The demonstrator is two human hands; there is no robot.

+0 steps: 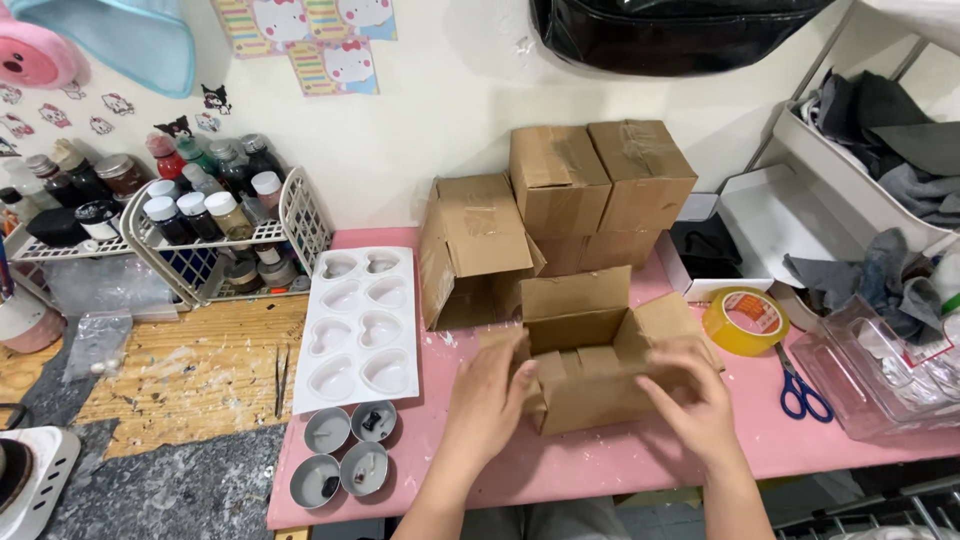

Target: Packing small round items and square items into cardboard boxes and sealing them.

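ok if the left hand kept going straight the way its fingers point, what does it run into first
The left hand already rests on the open cardboard box; pushed on, it would probably meet that box's raised back flap, though depth is hard to judge.

With the open box [590, 365] at the centre, the heart mould [357, 325] lies at nine o'clock, four tins [348, 452] at eight, stacked boxes [600, 185] at twelve, the tape roll [745, 320] at three, and scissors [800, 390] just beyond it.

head cam | looks steeply down, forward toward wall | close above pink table [600, 465] | single view
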